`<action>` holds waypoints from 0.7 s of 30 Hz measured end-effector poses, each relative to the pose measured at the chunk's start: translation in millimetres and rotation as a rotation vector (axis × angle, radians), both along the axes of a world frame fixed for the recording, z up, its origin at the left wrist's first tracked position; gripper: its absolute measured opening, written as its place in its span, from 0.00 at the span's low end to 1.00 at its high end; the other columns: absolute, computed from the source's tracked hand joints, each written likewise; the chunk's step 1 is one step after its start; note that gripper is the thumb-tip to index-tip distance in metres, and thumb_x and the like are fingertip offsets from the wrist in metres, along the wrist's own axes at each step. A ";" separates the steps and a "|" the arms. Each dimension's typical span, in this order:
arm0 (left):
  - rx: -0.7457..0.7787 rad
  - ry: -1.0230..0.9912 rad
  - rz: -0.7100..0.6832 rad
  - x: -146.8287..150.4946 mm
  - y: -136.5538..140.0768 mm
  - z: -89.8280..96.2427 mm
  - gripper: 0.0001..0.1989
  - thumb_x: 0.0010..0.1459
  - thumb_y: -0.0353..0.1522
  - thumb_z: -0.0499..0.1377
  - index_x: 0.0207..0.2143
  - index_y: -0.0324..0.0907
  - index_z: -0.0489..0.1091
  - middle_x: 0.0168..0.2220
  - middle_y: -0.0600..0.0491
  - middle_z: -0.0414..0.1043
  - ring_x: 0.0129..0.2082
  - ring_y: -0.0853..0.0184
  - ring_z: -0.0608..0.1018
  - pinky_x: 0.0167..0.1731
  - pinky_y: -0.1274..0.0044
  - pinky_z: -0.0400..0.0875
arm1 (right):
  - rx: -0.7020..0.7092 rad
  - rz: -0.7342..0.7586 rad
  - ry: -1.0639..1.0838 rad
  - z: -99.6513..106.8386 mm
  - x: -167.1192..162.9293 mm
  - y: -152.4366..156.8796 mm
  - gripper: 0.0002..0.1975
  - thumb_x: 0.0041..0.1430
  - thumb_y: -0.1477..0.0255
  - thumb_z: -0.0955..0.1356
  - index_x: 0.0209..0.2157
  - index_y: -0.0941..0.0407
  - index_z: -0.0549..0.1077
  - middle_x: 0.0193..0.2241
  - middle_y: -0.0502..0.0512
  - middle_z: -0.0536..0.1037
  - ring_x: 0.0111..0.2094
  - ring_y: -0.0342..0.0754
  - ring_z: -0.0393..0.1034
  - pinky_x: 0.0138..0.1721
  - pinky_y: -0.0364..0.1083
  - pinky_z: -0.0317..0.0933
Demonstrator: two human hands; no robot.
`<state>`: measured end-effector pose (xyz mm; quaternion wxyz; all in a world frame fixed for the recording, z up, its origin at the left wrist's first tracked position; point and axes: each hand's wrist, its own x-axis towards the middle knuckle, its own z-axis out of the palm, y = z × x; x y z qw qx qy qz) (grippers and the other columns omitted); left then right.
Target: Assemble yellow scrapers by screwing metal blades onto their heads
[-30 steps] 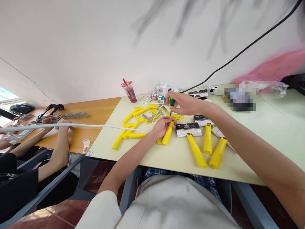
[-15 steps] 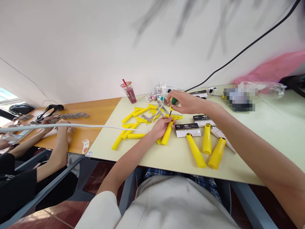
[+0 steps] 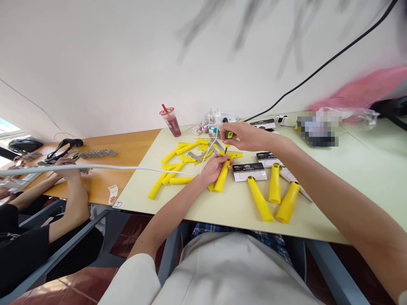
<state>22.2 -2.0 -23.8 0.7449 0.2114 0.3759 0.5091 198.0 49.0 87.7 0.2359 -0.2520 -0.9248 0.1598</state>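
My left hand (image 3: 214, 170) is closed around a yellow T-shaped scraper (image 3: 223, 176), steadying it just above or on the table; the contact below is hidden. From above, my right hand (image 3: 237, 133) grips the green-and-yellow handle of a screwdriver (image 3: 229, 134). The screwdriver's dark shaft points down at the scraper's crosspiece, near my left fingertips. A heap of yellow scraper parts (image 3: 190, 159) with grey metal blades lies left of my hands. To the right are three loose yellow handle sleeves (image 3: 260, 201) and black-and-white packaging cards (image 3: 249, 173).
A red drink cup (image 3: 171, 123) with a straw stands by the wall, beside a power strip (image 3: 226, 119) with plugs. A white cable (image 3: 152, 170) crosses in front. At left, a co-worker's arms (image 3: 71, 186) rest at the wooden table. Plastic bags (image 3: 365, 91) lie at the far right.
My right hand has turned slightly around the screwdriver handle, showing more of its green and yellow. The scraper stays in my left hand. The co-worker's near hand has shifted left.
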 end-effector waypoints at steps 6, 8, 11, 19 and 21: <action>0.023 0.016 -0.005 0.5 0.2 -1.7 0.14 0.64 0.19 0.63 0.35 0.42 0.62 0.36 0.51 0.74 0.34 0.65 0.83 0.26 0.79 0.70 | 0.025 -0.022 0.020 -1.6 -2.5 2.6 0.10 0.67 0.60 0.69 0.44 0.50 0.72 0.41 0.55 0.83 0.38 0.56 0.75 0.43 0.52 0.62; 0.024 0.021 -0.004 0.8 0.3 -1.6 0.15 0.63 0.18 0.63 0.35 0.42 0.62 0.37 0.52 0.74 0.34 0.66 0.83 0.26 0.78 0.70 | 0.037 -0.038 0.023 -3.0 -2.3 4.4 0.12 0.67 0.57 0.69 0.43 0.50 0.72 0.41 0.57 0.83 0.38 0.56 0.75 0.42 0.52 0.62; 0.020 0.028 -0.004 0.9 0.4 -1.3 0.15 0.62 0.18 0.64 0.36 0.42 0.62 0.37 0.52 0.74 0.34 0.66 0.83 0.26 0.78 0.70 | 0.055 -0.064 0.005 -4.9 -2.1 6.7 0.14 0.67 0.55 0.70 0.43 0.50 0.72 0.40 0.57 0.83 0.36 0.56 0.74 0.40 0.51 0.61; 0.031 0.043 -0.006 1.3 0.9 -2.6 0.14 0.64 0.19 0.63 0.36 0.42 0.62 0.37 0.51 0.74 0.34 0.66 0.82 0.26 0.78 0.70 | 0.060 -0.131 -0.018 -12.4 -0.8 13.0 0.17 0.68 0.53 0.69 0.49 0.51 0.72 0.39 0.59 0.82 0.37 0.59 0.73 0.38 0.52 0.61; 0.037 0.048 -0.010 1.2 0.9 -3.0 0.13 0.65 0.19 0.62 0.36 0.42 0.62 0.36 0.51 0.73 0.34 0.66 0.83 0.26 0.78 0.70 | 0.079 -0.144 -0.012 -15.6 -0.6 15.2 0.19 0.69 0.52 0.69 0.50 0.51 0.71 0.39 0.60 0.81 0.37 0.60 0.73 0.38 0.52 0.62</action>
